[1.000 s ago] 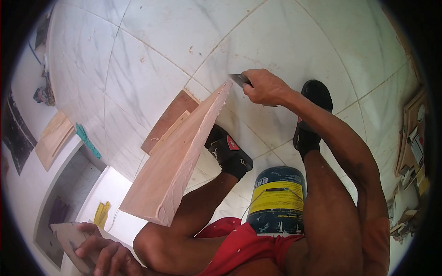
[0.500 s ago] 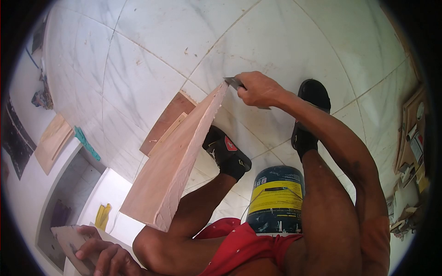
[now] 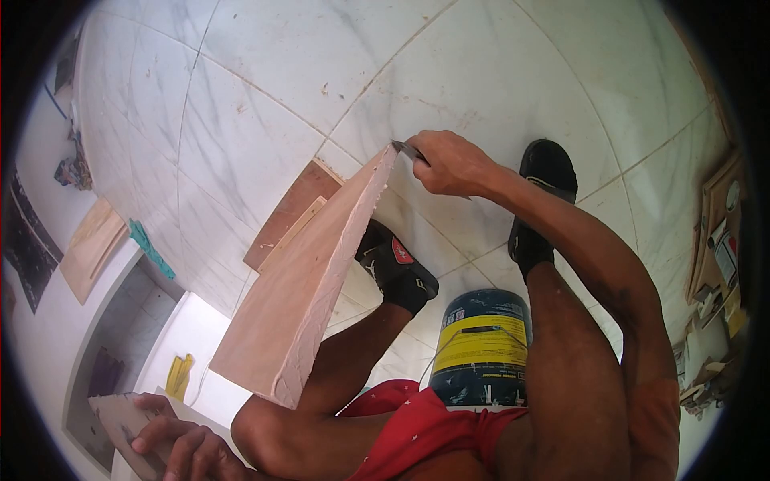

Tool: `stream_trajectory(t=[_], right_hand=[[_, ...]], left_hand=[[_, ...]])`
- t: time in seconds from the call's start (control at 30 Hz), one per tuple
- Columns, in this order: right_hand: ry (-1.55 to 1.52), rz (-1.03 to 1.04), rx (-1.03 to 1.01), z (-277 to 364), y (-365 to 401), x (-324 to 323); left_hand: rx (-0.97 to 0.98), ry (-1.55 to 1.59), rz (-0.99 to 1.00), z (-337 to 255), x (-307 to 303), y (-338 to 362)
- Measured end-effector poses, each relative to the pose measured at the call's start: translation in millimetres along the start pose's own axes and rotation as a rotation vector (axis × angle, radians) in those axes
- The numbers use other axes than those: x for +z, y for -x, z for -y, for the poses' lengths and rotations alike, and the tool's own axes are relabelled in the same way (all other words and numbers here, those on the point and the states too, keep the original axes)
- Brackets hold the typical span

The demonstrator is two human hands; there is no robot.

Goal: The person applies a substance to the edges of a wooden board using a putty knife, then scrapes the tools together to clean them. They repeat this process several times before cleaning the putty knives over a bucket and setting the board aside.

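Observation:
A long wooden board leans with its lower end by the left knee, its narrow edge coated in pinkish putty. At the far end of that edge, my right hand is closed around a putty knife, the blade tip right at the board's corner. The knife's handle is mostly covered by the fingers. At the lower left, my left hand grips a flat, putty-smeared palette, which is partly hidden by the fingers.
A dark bucket with a yellow label stands between the legs. Wood pieces lie on the tiled floor behind the board. A plywood sheet and teal cloth are at left; assorted items line the right.
My right hand has shifted slightly down, and the knife blade now appears narrower, tilted more edge-on. The board has turned a little. My left hand stays nearly still.

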State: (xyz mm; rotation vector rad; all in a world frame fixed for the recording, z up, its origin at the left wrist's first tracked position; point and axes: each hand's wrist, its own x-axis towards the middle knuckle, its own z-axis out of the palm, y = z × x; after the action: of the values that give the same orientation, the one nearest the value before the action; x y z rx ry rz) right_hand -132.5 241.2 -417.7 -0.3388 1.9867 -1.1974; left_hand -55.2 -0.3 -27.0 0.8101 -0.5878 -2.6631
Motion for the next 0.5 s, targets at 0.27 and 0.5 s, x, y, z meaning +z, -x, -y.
stream_trajectory(t=[0.27, 0.5], right_hand=[[-0.005, -0.027, -0.067, 22.5, 22.8, -3.9], [-0.085, -0.046, -0.124, 41.8, 43.9, -15.9]], left_hand=[[-0.025, -0.031, 0.002, 2.2, 2.0, -0.4], [-0.003, -0.107, 0.025, -8.8, -1.9, 2.7]])
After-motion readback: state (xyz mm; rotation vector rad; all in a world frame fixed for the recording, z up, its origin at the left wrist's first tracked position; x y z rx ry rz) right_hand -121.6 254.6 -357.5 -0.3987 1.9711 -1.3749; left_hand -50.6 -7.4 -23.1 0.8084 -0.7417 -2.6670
